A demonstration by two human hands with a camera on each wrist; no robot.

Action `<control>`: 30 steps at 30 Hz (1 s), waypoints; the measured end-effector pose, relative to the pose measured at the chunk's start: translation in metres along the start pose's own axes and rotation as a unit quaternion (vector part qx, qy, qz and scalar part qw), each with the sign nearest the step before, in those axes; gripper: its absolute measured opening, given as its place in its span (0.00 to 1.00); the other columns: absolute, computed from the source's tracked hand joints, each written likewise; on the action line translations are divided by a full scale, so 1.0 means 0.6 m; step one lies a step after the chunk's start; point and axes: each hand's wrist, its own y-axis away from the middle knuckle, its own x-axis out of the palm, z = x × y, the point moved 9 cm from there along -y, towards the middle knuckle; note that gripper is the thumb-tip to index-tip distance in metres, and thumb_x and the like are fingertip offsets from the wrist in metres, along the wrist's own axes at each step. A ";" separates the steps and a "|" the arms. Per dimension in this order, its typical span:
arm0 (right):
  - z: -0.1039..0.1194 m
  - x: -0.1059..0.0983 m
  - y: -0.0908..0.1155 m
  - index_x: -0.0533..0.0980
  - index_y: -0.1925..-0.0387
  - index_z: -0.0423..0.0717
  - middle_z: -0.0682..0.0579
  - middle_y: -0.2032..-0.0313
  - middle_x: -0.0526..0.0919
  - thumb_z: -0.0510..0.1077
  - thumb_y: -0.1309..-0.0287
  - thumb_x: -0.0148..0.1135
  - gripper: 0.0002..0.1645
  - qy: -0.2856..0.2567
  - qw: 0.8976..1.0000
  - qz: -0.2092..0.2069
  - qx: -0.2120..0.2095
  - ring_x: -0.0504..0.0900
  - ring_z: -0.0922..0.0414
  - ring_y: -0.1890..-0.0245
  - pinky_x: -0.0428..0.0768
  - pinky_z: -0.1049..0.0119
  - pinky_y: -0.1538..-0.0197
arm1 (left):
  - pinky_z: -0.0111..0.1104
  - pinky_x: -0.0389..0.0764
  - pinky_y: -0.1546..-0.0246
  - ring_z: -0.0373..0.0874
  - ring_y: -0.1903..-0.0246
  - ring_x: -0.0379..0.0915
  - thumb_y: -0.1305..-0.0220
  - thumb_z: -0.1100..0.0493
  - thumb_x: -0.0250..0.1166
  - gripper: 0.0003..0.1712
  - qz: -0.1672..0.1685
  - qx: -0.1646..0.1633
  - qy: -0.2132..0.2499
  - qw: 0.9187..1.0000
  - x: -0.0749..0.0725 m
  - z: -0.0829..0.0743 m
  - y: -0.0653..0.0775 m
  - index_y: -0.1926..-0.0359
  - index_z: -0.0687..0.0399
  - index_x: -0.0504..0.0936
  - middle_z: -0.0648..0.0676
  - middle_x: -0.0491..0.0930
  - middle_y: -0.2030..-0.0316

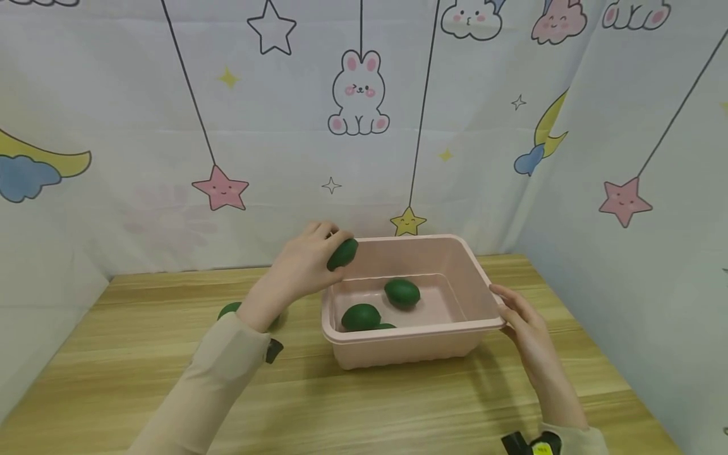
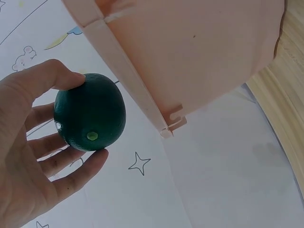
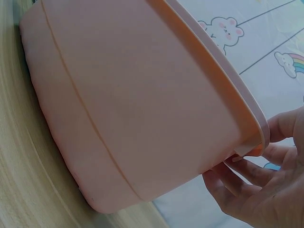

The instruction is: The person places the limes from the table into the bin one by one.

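Note:
My left hand [image 1: 309,258] holds a dark green oval fruit [image 1: 343,254] at the left back corner of a pink plastic bin [image 1: 409,346]. In the left wrist view, the thumb and fingers curl round this fruit [image 2: 90,111], which has a pale green spot at one end; it is apart from the bin's rim. Inside the bin lie two similar fruits [image 1: 402,294] [image 1: 361,317] and part of a third [image 1: 386,327], mostly hidden by the front wall. At the right side, my right hand [image 1: 520,319] grips the bin's rim, with thumb and fingers round its edge [image 3: 263,135].
Green fruit [image 1: 229,308] shows on the wooden table [image 1: 170,366] behind my left forearm, which hides how many lie there. A patterned white cloth [image 1: 284,139] hangs close behind the bin, and another stands along the table's right edge.

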 end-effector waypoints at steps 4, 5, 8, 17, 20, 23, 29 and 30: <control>0.000 0.001 0.000 0.62 0.31 0.46 0.69 0.47 0.74 0.53 0.29 0.47 0.30 0.000 1.000 -0.001 0.001 0.75 0.72 0.49 0.73 0.78 0.51 | 0.44 0.81 0.54 0.51 0.48 0.69 0.49 0.56 0.71 0.31 -0.003 0.004 -0.002 1.000 0.002 -0.003 -0.005 0.42 0.49 0.75 0.55 0.74 0.49; 0.001 0.001 0.000 0.62 0.31 0.46 0.69 0.48 0.74 0.53 0.29 0.47 0.30 0.000 1.000 -0.001 0.001 0.75 0.71 0.49 0.73 0.78 0.51 | 0.44 0.81 0.54 0.50 0.48 0.69 0.49 0.56 0.71 0.31 -0.001 0.005 -0.003 1.000 0.003 -0.004 -0.006 0.42 0.49 0.75 0.55 0.74 0.49; 0.001 0.001 0.000 0.62 0.31 0.46 0.69 0.48 0.74 0.53 0.29 0.47 0.30 0.000 1.000 -0.003 -0.001 0.75 0.72 0.50 0.74 0.78 0.51 | 0.44 0.81 0.53 0.50 0.48 0.68 0.50 0.56 0.71 0.32 0.006 0.008 -0.004 1.000 0.005 -0.008 -0.010 0.41 0.49 0.75 0.55 0.74 0.49; 0.002 0.000 0.000 0.62 0.31 0.45 0.68 0.48 0.75 0.52 0.29 0.47 0.30 -0.002 1.000 -0.002 -0.008 0.75 0.71 0.50 0.74 0.78 0.52 | 0.43 0.81 0.56 0.49 0.50 0.68 0.49 0.55 0.71 0.30 0.025 0.022 -0.008 0.999 0.013 -0.024 -0.023 0.43 0.47 0.75 0.54 0.74 0.51; 0.001 0.001 0.001 0.62 0.31 0.45 0.69 0.48 0.75 0.52 0.29 0.47 0.30 0.000 1.000 -0.001 -0.007 0.75 0.71 0.50 0.74 0.78 0.52 | 0.42 0.81 0.57 0.48 0.51 0.68 0.48 0.55 0.71 0.30 0.030 0.028 -0.012 0.999 0.015 -0.028 -0.027 0.43 0.47 0.75 0.53 0.74 0.51; 0.002 0.001 0.001 0.62 0.31 0.45 0.69 0.48 0.75 0.52 0.29 0.47 0.30 0.000 1.000 -0.002 -0.005 0.75 0.71 0.50 0.74 0.78 0.52 | 0.41 0.82 0.59 0.47 0.51 0.68 0.47 0.53 0.70 0.29 0.038 0.035 -0.023 0.998 0.019 -0.032 -0.031 0.42 0.47 0.75 0.53 0.73 0.51; 0.002 0.001 0.000 0.62 0.32 0.44 0.69 0.48 0.75 0.52 0.29 0.47 0.30 -0.006 1.000 -0.003 -0.008 0.75 0.71 0.50 0.74 0.77 0.52 | 0.39 0.81 0.58 0.47 0.51 0.67 0.46 0.51 0.70 0.29 0.064 0.051 -0.037 0.996 0.029 -0.046 -0.039 0.42 0.48 0.74 0.53 0.73 0.51; 0.002 0.001 0.000 0.62 0.32 0.44 0.69 0.48 0.75 0.52 0.29 0.47 0.29 -0.006 1.000 -0.003 -0.008 0.75 0.71 0.50 0.74 0.77 0.52 | 0.39 0.81 0.57 0.47 0.50 0.67 0.45 0.51 0.70 0.29 0.069 0.052 -0.038 0.996 0.031 -0.048 -0.040 0.42 0.48 0.74 0.53 0.73 0.51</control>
